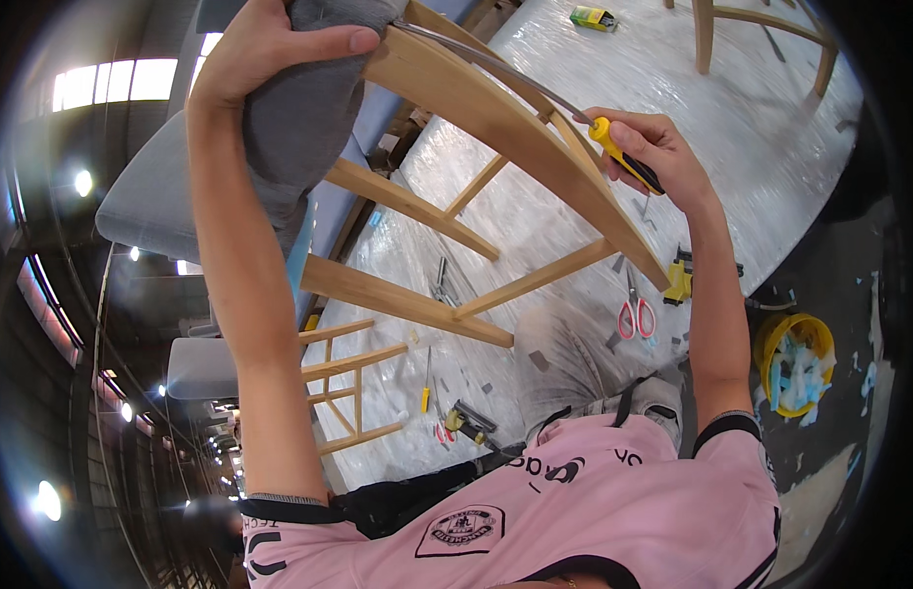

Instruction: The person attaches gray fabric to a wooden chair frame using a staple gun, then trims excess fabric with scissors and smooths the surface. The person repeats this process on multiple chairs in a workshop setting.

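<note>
The right hand (651, 147) is clenched around the yellow-and-black handle of a screwdriver (574, 108), whose long metal shaft runs up and left along the top edge of the wooden chair frame (495, 128) toward the seat. The left hand (270, 49) grasps the grey upholstered seat cushion (299, 118) at the upper left, thumb laid across its fabric beside the frame. The chair lies tipped over in front of the person, its rails and legs slanting down to the right over the plastic-wrapped bench (574, 59). On the bench beneath lie red-handled scissors (635, 314), a yellow tool (678, 280) just right of them, and a smaller yellow-handled tool (426, 393) nearer. A yellow bucket (795, 365) stands on the floor to the right.
</note>
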`<action>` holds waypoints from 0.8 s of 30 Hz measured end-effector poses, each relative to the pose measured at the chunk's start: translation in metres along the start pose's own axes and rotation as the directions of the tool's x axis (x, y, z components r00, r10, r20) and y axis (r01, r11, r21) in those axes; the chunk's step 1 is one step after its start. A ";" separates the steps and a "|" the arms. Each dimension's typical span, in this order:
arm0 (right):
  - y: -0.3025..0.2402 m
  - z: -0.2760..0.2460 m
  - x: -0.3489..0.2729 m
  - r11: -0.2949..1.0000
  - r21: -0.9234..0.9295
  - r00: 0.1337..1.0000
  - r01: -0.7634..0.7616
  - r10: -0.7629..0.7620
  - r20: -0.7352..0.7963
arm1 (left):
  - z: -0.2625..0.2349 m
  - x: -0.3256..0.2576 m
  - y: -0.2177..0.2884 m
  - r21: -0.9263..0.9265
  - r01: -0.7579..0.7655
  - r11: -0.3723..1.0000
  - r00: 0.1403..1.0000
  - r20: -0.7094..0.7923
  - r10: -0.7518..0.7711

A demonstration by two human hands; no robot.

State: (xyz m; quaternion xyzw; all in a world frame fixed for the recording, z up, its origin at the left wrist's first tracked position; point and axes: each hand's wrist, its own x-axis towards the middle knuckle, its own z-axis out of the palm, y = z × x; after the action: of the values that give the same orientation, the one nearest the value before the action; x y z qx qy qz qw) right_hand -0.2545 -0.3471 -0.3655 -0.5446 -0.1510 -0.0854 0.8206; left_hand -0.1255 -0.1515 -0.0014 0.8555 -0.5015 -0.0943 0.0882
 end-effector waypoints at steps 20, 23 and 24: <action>-0.044 0.065 -0.055 0.980 -0.130 0.963 -0.152 0.118 -0.241 | 0.002 0.010 0.007 0.015 0.001 1.000 1.000 -0.017 -0.001; -0.034 0.076 -0.073 0.963 -0.265 0.962 -0.046 -0.028 -0.271 | 0.003 -0.002 0.014 0.031 0.040 0.999 0.999 -0.025 -0.040; -0.034 0.078 -0.068 0.954 -0.299 0.959 0.000 -0.085 -0.269 | 0.001 -0.007 0.017 0.029 0.044 0.999 0.999 -0.030 -0.043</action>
State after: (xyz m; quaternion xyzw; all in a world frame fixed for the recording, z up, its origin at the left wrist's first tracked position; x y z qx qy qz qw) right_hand -0.3413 -0.2898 -0.3313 -0.6405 -0.0313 -0.2006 0.7407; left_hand -0.1436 -0.1536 0.0020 0.8687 -0.4828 -0.0760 0.0809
